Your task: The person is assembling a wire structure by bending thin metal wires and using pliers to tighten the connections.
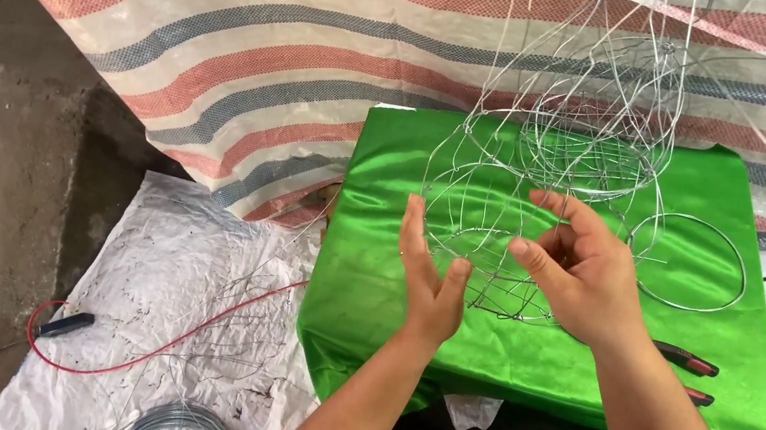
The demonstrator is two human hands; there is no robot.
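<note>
Fingers, left hand (430, 283): stretched out straight and close together, palm turned toward the other hand, the tips resting against the lower hoop of the wire frame (550, 179); they are not curled around any strand.
Fingers, right hand (582, 270): bent and drawn close, thumb toward the forefinger, pinching among the thin strands near the frame's lower ring; which strand sits between them is too fine to tell.
Head view, wire frame: a cage of thin silver wire, several round hoops joined by upright strands, its foot on the green cloth and its top leaning away toward the striped sheet; loose wire ends stick up from the upper part.
Head view, counter: a box-shaped block wrapped in shiny green cloth (364, 273), right in front of the person.
Head view, wire ring (742, 261): one loose silver hoop lying flat on the green cloth, just beside the frame on the right hand's side.
Head view, pliers (690, 363): red and black handles showing on the cloth behind the right forearm; the head is hidden by the arm.
Head view, striped sheet (258, 35): red, grey-blue and white bands, hanging behind the counter.
Head view, floor: crumpled white plastic sheet (163, 263) with a red cable (182, 342) looping across it to a dark plug, fine stray wires, and a coil of grey wire (179, 425) at the bottom edge.
</note>
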